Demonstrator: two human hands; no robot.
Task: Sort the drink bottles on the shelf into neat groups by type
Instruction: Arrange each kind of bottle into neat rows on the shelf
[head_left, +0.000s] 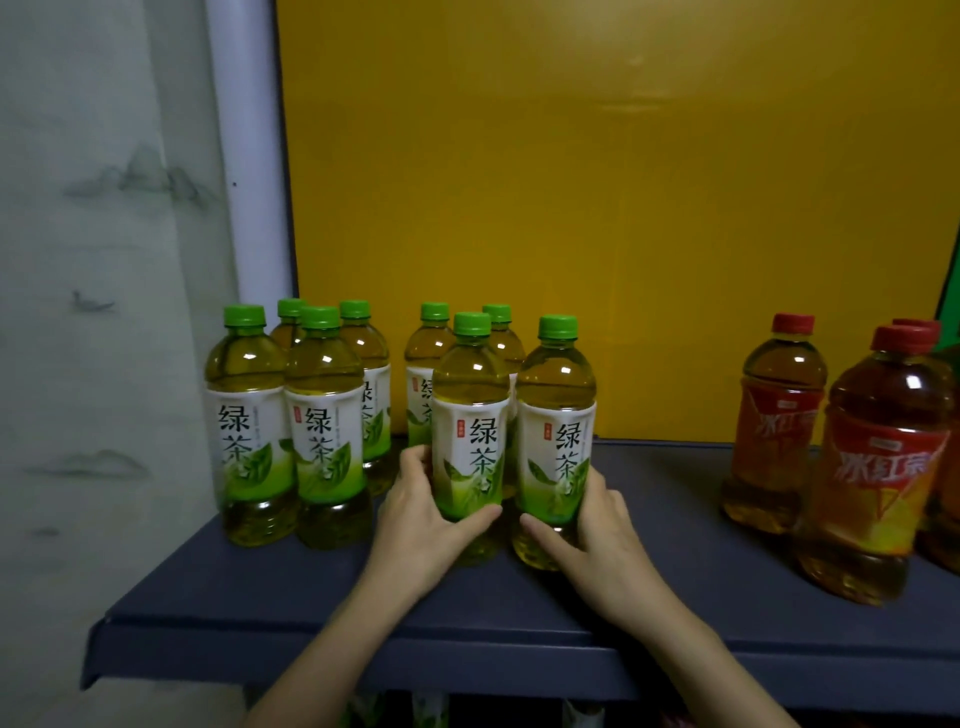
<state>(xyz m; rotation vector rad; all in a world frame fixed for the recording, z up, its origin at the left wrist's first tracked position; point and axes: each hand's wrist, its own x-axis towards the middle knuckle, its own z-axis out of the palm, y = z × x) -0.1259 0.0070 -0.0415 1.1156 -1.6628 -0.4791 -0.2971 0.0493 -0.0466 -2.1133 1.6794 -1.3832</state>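
**Shelf seen from the front.** A dark blue shelf board (660, 519) stands before a flat yellow back panel (597, 208).

- **Hands:** At centre frame the left hand (421, 519) grips a clear plastic green-capped green tea bottle (470, 431), thumb across the front low on the label and fingers curled behind. The right hand (602, 540) grips the matching right-hand bottle (556, 441) in the same way.
- **Centre group:** Both held bottles stand upright, nearly touching, and two rear green-capped bottles (431, 364) stand close behind them.
- **Left group:** A tight cluster of four like bottles (322, 426) stands left of centre, close to the board's left edge and a white upright post (249, 156). A narrow gap parts this cluster from the held pair.
- **Right group:** Red-capped, red-labelled tea bottles (779, 426) stand at the right of the frame, partly cut by its edge. A bare stretch of board keeps them well apart from the green group.
- **Front edge:** Bare board runs forward of every bottle to the front lip (467, 654).
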